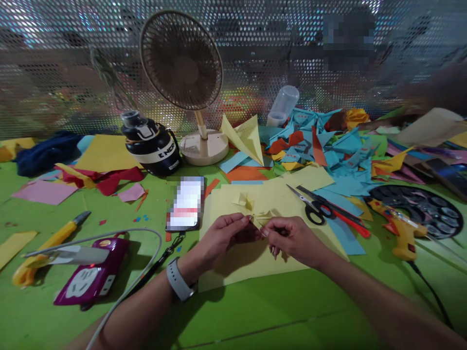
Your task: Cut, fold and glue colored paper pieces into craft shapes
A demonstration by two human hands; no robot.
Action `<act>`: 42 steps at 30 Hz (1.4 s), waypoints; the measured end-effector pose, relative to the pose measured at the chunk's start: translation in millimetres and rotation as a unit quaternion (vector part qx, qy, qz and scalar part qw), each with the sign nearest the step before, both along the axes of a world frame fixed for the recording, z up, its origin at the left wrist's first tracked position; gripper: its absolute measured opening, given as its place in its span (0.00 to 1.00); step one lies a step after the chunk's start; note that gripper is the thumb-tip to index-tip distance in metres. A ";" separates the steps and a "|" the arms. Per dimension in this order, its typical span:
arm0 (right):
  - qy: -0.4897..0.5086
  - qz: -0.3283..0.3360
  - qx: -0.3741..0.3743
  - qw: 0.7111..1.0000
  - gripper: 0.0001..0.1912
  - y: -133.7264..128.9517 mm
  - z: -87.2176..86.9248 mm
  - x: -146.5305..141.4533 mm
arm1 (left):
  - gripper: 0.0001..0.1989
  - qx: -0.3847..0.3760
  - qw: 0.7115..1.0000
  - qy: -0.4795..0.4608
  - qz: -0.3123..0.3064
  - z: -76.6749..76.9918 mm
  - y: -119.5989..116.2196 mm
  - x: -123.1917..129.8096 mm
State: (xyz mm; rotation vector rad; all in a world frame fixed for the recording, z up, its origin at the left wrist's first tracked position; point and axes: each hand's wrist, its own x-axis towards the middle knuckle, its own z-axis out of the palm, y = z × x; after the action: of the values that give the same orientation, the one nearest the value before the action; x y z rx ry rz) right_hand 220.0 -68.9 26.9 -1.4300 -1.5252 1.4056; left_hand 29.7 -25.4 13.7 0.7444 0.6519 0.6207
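Observation:
My left hand [228,236], with a pale watch strap on its wrist, is closed on the left part of a small folded piece of yellow paper [263,217]. On the right side of that piece, my right hand [286,238] pinches with thumb and forefinger. Both hands are close together above pale yellow paper sheets [233,274] on the green table. Just beyond my fingertips lies another small folded yellow paper [243,200]. Scissors [314,206] with black handles rest on the sheets to the right, beside a long black-and-red tool [350,218].
A phone [185,201], a purple power strip [93,272] and a yellow-handled tool [54,243] are at left. A fan [182,63] and a black jug [153,148] stand behind. Blue folded papers [310,131] are heaped at the back; a yellow glue gun [403,233] lies right.

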 end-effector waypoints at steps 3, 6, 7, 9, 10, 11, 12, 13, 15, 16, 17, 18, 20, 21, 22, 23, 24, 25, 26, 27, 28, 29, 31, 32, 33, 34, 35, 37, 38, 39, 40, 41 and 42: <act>0.002 0.003 -0.002 1.000 0.12 0.1 0.6 0.2 | 0.11 0.004 1.000 0.005 -0.001 0.1 0.3 0.2; 0.005 0.004 -0.010 1.000 0.11 0.0 0.6 0.6 | 0.11 0.005 1.000 0.005 -0.003 0.3 0.5 0.3; 0.006 0.003 -0.012 1.000 0.11 -0.1 0.5 0.7 | 0.11 0.006 1.000 0.005 -0.004 0.4 0.5 0.2; 0.007 0.002 -0.015 1.000 0.11 -0.1 0.2 0.9 | 0.11 0.007 1.000 0.006 -0.005 0.5 0.5 0.1; 0.009 0.002 -0.016 1.000 0.11 0.0 0.1 1.0 | 0.11 0.008 1.000 0.008 -0.004 0.5 0.4 0.1; 0.009 0.002 -0.016 1.000 0.11 0.1 0.1 1.0 | 0.11 0.010 1.000 0.011 -0.004 0.6 0.3 0.2; 0.011 0.002 -0.015 1.000 0.11 0.3 0.1 1.0 | 0.11 0.012 1.000 0.013 -0.004 0.8 0.2 0.4; 0.011 0.002 -0.014 1.000 0.11 0.4 0.1 0.9 | 0.11 0.014 1.000 0.016 -0.004 1.0 0.1 0.6; 0.011 0.002 -0.013 1.000 0.10 0.7 -0.1 0.7 | 0.11 0.016 1.000 0.015 -0.001 1.6 -0.2 1.0; 0.011 0.002 -0.013 1.000 0.10 0.7 -0.3 0.5 | 0.11 0.017 1.000 0.015 -0.001 1.8 -0.3 1.1; 0.010 0.001 -0.013 1.000 0.10 0.7 -0.6 0.4 | 0.11 0.020 1.000 0.014 -0.002 2.0 -0.4 1.0; 0.010 0.001 -0.013 1.000 0.10 0.6 -1.0 0.3 | 0.11 0.025 1.000 0.014 -0.006 2.1 -0.4 0.7; 0.008 0.001 -0.010 1.000 0.11 0.3 -1.9 0.2 | 0.11 0.039 0.999 0.016 -0.019 1.8 -0.6 -0.1; 0.006 0.002 -0.009 1.000 0.12 0.1 -2.2 0.3 | 0.11 0.045 0.998 0.020 -0.025 1.4 -0.6 -0.4; 0.005 0.004 -0.008 1.000 0.12 0.0 -2.5 0.4 | 0.11 0.048 0.998 0.025 -0.029 0.8 -0.7 -0.7; 0.004 0.006 -0.009 1.000 0.13 -0.1 -2.6 0.5 | 0.11 0.049 0.998 0.029 -0.030 0.2 -0.8 -0.7; 0.003 0.008 -0.009 1.000 0.13 0.0 -2.5 0.6 | 0.11 0.049 0.998 0.034 -0.028 -0.4 -0.8 -0.5; 0.003 0.008 -0.010 1.000 0.14 0.1 -2.3 0.6 | 0.12 0.047 0.998 0.038 -0.024 -1.0 -0.9 -0.2; 0.001 0.008 -0.012 1.000 0.14 0.2 -2.0 0.5 | 0.12 0.045 0.998 0.041 -0.021 -1.4 -0.9 0.3; -0.001 0.008 -0.013 1.000 0.14 0.5 -1.6 0.4 | 0.13 0.044 0.998 0.044 -0.019 -1.7 -0.9 0.8; -0.003 0.008 -0.014 1.000 0.14 0.7 -1.2 0.3 | 0.13 0.042 0.998 0.047 -0.017 -1.8 -0.9 1.3; -0.005 0.009 -0.015 1.000 0.13 0.9 -0.9 0.2 | 0.13 0.041 0.998 0.049 -0.017 -1.7 -0.9 1.6; -0.003 0.012 -0.019 1.000 0.13 1.3 -0.5 0.2 | 0.13 0.041 0.998 0.052 -0.019 -1.1 -0.9 2.0; -0.002 0.012 -0.022 1.000 0.13 1.4 -0.4 0.3 | 0.12 0.042 0.998 0.052 -0.021 -0.7 -0.8 2.0; -0.001 0.013 -0.024 1.000 0.12 1.4 -0.4 0.5 | 0.12 0.043 0.998 0.050 -0.022 -0.4 -0.8 2.1; -0.001 0.013 -0.025 1.000 0.12 1.4 -0.4 0.7 | 0.12 0.045 0.998 0.048 -0.024 0.0 -0.7 2.1; -0.001 0.013 -0.025 1.000 0.12 1.5 -0.4 0.8 | 0.12 0.046 0.998 0.046 -0.026 0.3 -0.7 2.1; -0.002 0.014 -0.021 1.000 0.12 1.6 -0.1 0.9 | 0.11 0.048 0.998 0.043 -0.028 0.7 -0.7 2.3; -0.003 0.015 -0.018 1.000 0.12 1.7 0.2 0.8 | 0.11 0.048 0.998 0.043 -0.028 0.8 -0.8 2.4; -0.004 0.016 -0.017 1.000 0.12 1.8 0.5 0.5 | 0.11 0.047 0.998 0.044 -0.029 0.8 -0.9 2.4; -0.005 0.016 -0.018 1.000 0.13 1.9 0.9 0.3 | 0.11 0.046 0.998 0.045 -0.029 0.9 -1.1 2.4; -0.006 0.016 -0.020 1.000 0.13 2.0 1.1 0.1 | 0.11 0.044 0.997 0.047 -0.029 0.8 -1.2 2.3; -0.007 0.016 -0.023 1.000 0.13 2.0 1.1 -0.1 | 0.11 0.043 0.997 0.048 -0.029 0.7 -1.3 2.2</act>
State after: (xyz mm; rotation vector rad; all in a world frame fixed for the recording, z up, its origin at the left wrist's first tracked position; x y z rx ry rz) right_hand 220.0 -66.9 28.0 -1.4514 -1.5401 1.4604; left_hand 31.9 -26.7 14.4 0.8750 0.6929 0.5658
